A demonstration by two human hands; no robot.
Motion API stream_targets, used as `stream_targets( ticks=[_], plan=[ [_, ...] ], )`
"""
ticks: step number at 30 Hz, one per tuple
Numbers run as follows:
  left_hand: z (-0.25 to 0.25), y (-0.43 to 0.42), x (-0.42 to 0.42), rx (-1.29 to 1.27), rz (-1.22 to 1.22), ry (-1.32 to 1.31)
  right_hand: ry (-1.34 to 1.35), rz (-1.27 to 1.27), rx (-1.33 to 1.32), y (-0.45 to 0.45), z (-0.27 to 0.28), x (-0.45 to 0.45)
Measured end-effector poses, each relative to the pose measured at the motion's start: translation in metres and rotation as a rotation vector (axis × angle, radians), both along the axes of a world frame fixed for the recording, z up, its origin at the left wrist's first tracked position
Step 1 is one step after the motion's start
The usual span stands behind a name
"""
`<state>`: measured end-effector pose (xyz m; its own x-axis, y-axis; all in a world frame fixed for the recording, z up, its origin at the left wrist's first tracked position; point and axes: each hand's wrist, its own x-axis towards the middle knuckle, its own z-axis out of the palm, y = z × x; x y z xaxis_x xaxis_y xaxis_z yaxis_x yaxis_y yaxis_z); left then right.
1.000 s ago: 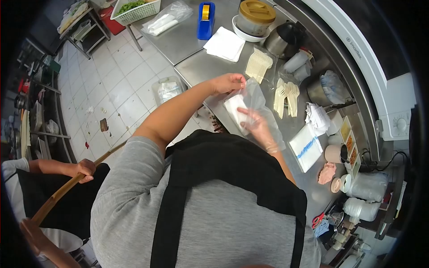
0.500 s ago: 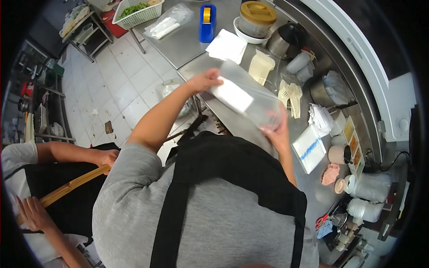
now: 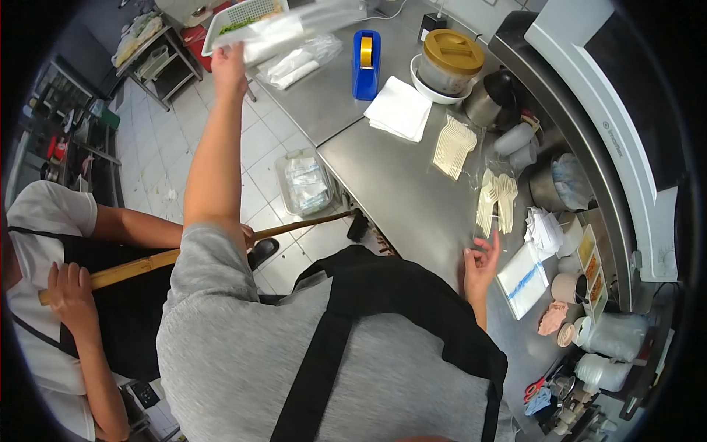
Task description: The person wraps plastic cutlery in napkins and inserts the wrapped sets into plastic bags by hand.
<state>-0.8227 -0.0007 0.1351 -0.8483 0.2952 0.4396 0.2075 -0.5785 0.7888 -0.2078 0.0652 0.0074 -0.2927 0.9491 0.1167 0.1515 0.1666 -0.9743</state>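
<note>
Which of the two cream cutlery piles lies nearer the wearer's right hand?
The pile split into two clusters, just beyond the right hand; the other pile, a single cluster, lies farther off, nearer the white sheets.

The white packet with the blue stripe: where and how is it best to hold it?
Probably by the corner nearest the right hand, coming from that side, pinched above and beneath: the white packet lies flat, that corner looks unobstructed, and a pinkish container crowds the opposite one.

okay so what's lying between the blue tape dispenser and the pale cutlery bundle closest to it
White sheets lie on the counter between the tape dispenser and that cutlery bundle, in the head view.
</note>
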Motion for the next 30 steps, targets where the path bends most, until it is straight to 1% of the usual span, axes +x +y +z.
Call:
stream_targets(
  ticks=[2,4,7,8,9,11,13,14,15,18,19,20,21,23,24,25,26,27,28,29,30],
  plan=[
    [0.015,0.021,-0.024,0.098,0.034,-0.039,-0.039,-0.057,0.029,-0.001,-0.006,-0.004],
    [0.005,0.046,-0.069,0.039,0.111,-0.089,-0.046,-0.105,0.052,-0.001,-0.016,-0.006],
    [-0.020,0.074,-0.085,-0.216,0.285,-0.391,-0.099,-0.181,0.067,-0.003,-0.021,-0.011],
    [-0.070,0.088,-0.141,-0.490,0.429,-0.409,-0.127,-0.205,0.068,-0.003,-0.021,-0.012],
    [-0.091,0.094,-0.143,-0.396,0.421,-0.525,-0.138,-0.229,0.062,-0.003,-0.021,-0.014],
    [-0.114,0.101,-0.131,-0.358,0.455,-0.739,-0.192,-0.261,0.089,-0.002,-0.025,-0.014],
    [-0.119,0.104,-0.106,-0.330,0.461,-0.864,-0.232,-0.286,0.114,-0.002,-0.026,-0.017],
    [-0.116,0.105,-0.099,-0.381,0.456,-0.867,-0.243,-0.295,0.129,-0.003,-0.026,-0.019],
    [-0.111,0.106,-0.092,-0.519,0.427,-0.861,-0.254,-0.304,0.145,-0.003,-0.026,-0.020],
    [-0.159,0.122,-0.125,-0.630,0.449,-0.631,-0.361,-0.344,0.159,-0.004,-0.021,-0.023],
    [-0.146,0.123,-0.108,-0.764,0.597,-0.461,-0.365,-0.353,0.171,-0.004,-0.020,-0.024],
    [-0.114,0.122,-0.073,-0.888,0.741,-0.280,-0.367,-0.363,0.182,-0.004,-0.020,-0.025],
    [-0.098,0.117,-0.049,-1.006,0.880,-0.087,-0.369,-0.372,0.193,-0.003,-0.021,-0.026],
    [-0.116,0.108,-0.047,-1.234,0.763,0.235,-0.342,-0.354,0.255,0.002,-0.034,-0.023],
    [-0.133,0.115,-0.054,-1.322,0.673,0.423,-0.331,-0.378,0.284,0.000,-0.039,-0.018],
    [-0.198,0.129,-0.126,-1.509,0.438,0.695,-0.409,-0.385,0.325,-0.001,-0.035,-0.020],
    [-0.218,0.121,-0.137,-1.647,0.602,1.273,-0.497,-0.405,0.357,-0.001,-0.029,-0.022],
    [-0.220,0.118,-0.142,-1.718,0.778,1.519,-0.558,-0.415,0.366,-0.001,-0.028,-0.023],
    [-0.225,0.126,-0.158,-1.678,0.756,1.289,-0.515,-0.419,0.365,0.000,-0.032,-0.020],
    [-0.193,0.124,-0.135,-1.224,0.867,1.163,-0.450,-0.419,0.343,-0.001,-0.030,-0.019],
    [-0.156,0.120,-0.107,-0.730,0.894,1.106,-0.425,-0.425,0.360,-0.001,-0.033,-0.016]
  ],
)
